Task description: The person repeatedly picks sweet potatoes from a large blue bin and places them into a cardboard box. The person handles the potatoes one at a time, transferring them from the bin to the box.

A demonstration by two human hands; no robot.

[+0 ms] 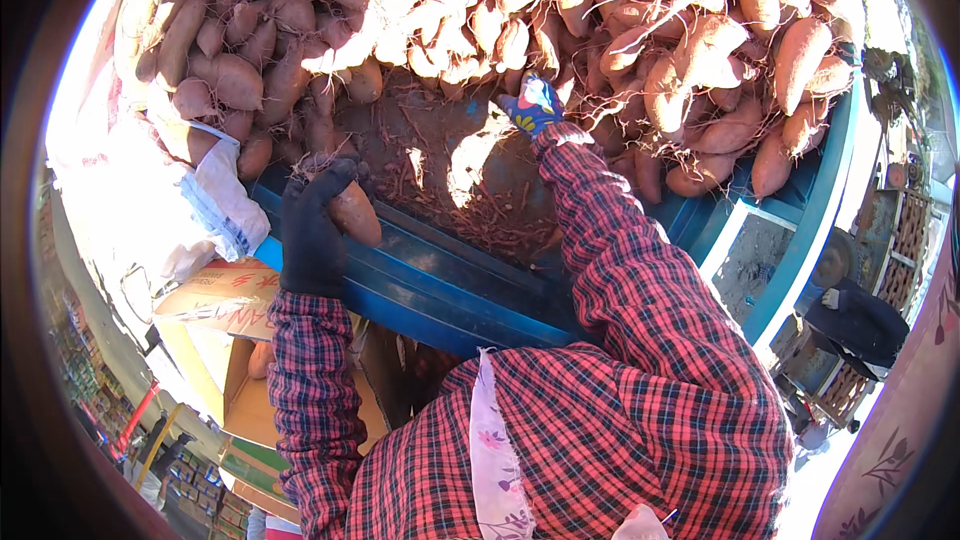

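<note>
My left hand (319, 221), in a black glove, grips a sweet potato (355, 216) above the near edge of a blue metal truck bed (450, 307). My right hand (534, 106) wears a blue glove with a flower print and reaches to the foot of a large heap of sweet potatoes (667, 94). Its fingers point away from me among the tubers, and whether they hold one is hidden. Loose rootlets and dirt (420, 165) cover the bed floor between my hands. Strong sunlight washes out part of the heap.
An open cardboard box (247, 397) stands below the bed's edge at left, with a tuber (260, 360) inside. A white woven sack (214, 202) hangs over the edge. A person in dark clothes (859, 326) and stacked crates (911, 225) are at right.
</note>
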